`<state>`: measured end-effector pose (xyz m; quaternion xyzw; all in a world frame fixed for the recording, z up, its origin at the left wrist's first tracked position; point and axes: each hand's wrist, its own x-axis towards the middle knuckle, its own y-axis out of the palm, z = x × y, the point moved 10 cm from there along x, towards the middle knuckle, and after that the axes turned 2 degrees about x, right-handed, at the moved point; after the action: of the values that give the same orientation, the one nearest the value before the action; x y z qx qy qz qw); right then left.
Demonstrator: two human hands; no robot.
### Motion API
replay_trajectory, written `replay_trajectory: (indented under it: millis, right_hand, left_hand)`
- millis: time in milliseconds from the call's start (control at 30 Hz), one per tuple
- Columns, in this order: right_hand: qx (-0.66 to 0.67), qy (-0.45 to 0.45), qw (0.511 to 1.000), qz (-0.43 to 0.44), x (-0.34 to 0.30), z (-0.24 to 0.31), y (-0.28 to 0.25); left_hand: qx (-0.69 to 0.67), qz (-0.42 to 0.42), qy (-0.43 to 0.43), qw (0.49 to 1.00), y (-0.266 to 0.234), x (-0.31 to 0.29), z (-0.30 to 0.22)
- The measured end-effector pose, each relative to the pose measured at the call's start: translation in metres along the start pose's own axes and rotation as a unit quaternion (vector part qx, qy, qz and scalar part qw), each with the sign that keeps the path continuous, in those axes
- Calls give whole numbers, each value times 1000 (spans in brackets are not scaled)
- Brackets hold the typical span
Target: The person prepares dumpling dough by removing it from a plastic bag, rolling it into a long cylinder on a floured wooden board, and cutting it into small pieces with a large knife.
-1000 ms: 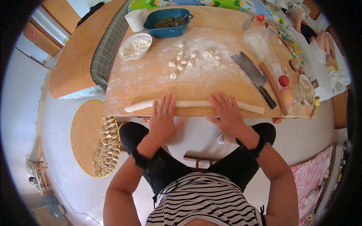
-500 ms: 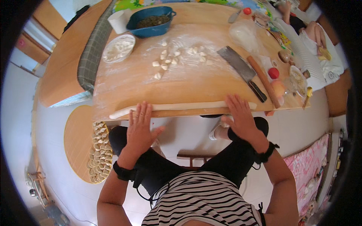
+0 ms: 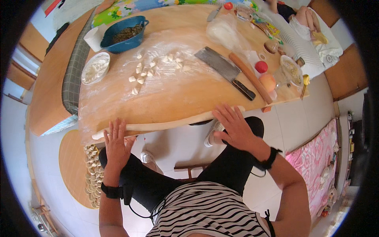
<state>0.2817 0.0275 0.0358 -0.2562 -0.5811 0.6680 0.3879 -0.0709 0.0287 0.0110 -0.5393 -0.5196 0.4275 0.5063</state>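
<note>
A long rope of pale dough (image 3: 169, 125) lies along the near edge of the wooden board (image 3: 169, 106). My left hand (image 3: 116, 141) rests flat over its left part, fingers stretched out. Near the right end of the rope, my right hand (image 3: 237, 128) lies palm down with its fingers spread. Neither hand grips anything. Beyond the rope, several small cut dough pieces (image 3: 143, 74) are scattered on a floury patch. A cleaver (image 3: 223, 67) with a black handle lies to their right, beside a wooden rolling pin (image 3: 248, 75).
At the back left stand a blue basin (image 3: 124, 45) of dark filling, a white cup (image 3: 93, 39) and a white bowl of flour (image 3: 95, 69). A clear plastic bag (image 3: 225, 31) and a peach (image 3: 267, 82) sit right. Shaped dumplings (image 3: 92, 173) fill part of a low round tray.
The view has swung, so the board appears shifted left and tilted. Both hands stay flat on the dough rope, which looks a little more bowed now.
</note>
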Motion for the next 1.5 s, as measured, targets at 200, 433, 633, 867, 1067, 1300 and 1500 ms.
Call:
replay_trajectory:
  millis: [200,433,633,867,1067,1300,1500]
  right_hand:
    - [-98,10,991,-86,106,-60,13]
    - [-8,-32,999,-18,60,-13,18]
    - [52,42,997,-29,11,-11,-3]
    - [-88,22,989,-114,91,-64,-1]
    - [29,-6,999,-13,26,-5,4]
    - [36,2,999,-26,12,-12,2]
    - [-69,0,990,-121,86,-64,0]
  left_hand:
    - [45,-61,-110,991,16,94,70]
    - [-41,-63,162,984,12,64,-68]
    - [-46,4,217,975,5,40,-154]
    - [-35,-55,103,993,20,117,-117]
    - [-78,-27,190,978,8,56,-164]
    - [-129,-4,276,953,22,46,-270]
    - [-50,-142,190,970,26,120,-241]
